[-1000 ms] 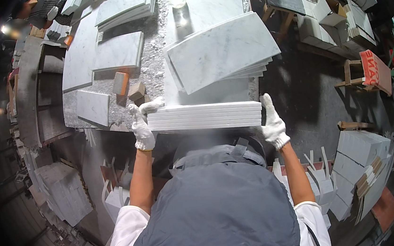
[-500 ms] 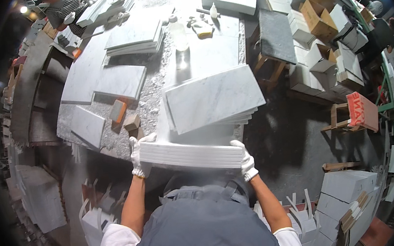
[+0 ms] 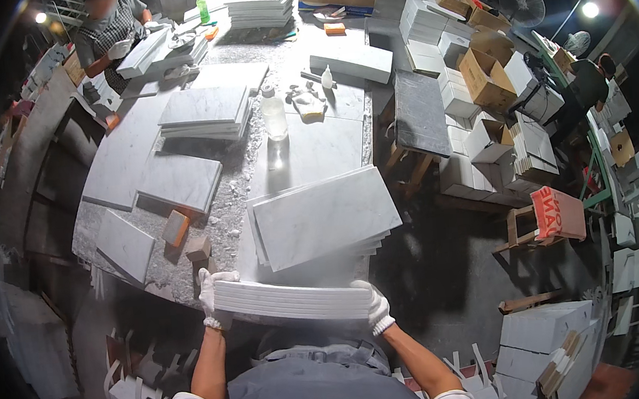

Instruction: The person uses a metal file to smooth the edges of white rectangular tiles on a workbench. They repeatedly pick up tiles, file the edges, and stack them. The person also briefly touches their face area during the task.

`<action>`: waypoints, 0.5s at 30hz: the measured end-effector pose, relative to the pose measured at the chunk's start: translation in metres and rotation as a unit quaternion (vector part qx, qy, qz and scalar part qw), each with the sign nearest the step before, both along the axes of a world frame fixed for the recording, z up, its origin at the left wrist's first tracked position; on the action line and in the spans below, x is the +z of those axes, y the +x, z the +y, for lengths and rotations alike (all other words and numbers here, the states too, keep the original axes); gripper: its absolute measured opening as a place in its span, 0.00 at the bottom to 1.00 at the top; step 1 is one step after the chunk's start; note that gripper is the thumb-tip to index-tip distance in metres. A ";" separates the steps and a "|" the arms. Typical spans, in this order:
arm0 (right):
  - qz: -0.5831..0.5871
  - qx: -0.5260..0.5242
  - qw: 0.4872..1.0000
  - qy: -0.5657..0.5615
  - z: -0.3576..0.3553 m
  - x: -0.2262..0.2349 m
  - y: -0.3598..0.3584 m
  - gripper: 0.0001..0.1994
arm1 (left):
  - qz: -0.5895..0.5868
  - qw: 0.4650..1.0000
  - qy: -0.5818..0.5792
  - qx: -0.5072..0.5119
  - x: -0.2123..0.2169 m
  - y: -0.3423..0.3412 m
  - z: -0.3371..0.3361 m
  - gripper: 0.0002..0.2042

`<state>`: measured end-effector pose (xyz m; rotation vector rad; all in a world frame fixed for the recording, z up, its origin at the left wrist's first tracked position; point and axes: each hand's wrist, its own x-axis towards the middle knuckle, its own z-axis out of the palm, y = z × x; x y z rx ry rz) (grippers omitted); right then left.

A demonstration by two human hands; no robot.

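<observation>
A stack of several white marble tiles (image 3: 291, 299) is held edge-up at the table's near edge. My left hand (image 3: 213, 296), in a white glove, grips its left end, and my gloved right hand (image 3: 374, 306) is closed on its right end. Just beyond it lies a fanned pile of grey-veined marble tiles (image 3: 329, 218), touched by neither hand. Close to my left hand are a small brown block (image 3: 198, 249) and an orange-and-grey sanding block (image 3: 176, 228).
More tile stacks (image 3: 199, 107), a clear bottle (image 3: 274, 115) and a small squeeze bottle (image 3: 326, 77) stand on the table. A co-worker (image 3: 107, 35) handles tiles at the far left. Right of the table are a dark bench (image 3: 421, 117), cartons (image 3: 486, 76) and a stool with a red cloth (image 3: 558, 213).
The view has tilted up, showing more of the table's far end and the co-worker. Both hands still hold the tile stack, which appears lower and farther left in the picture.
</observation>
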<state>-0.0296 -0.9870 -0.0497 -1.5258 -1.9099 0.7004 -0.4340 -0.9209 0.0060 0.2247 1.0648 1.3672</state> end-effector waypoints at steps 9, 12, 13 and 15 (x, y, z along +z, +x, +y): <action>0.044 0.048 0.976 -0.207 0.018 0.029 0.031 0.29 | 0.024 0.993 -0.086 0.079 0.018 0.032 -0.025 0.30; 0.078 0.165 0.975 -0.124 0.016 0.077 0.068 0.28 | -0.031 0.990 -0.122 0.058 0.025 0.066 -0.051 0.33; 0.117 0.173 0.972 -0.107 0.011 0.093 0.086 0.26 | -0.056 0.988 -0.129 0.058 0.027 0.083 -0.062 0.34; 0.177 0.162 0.953 -0.185 0.010 0.117 0.120 0.27 | -0.039 0.987 -0.138 0.073 0.030 0.123 -0.079 0.32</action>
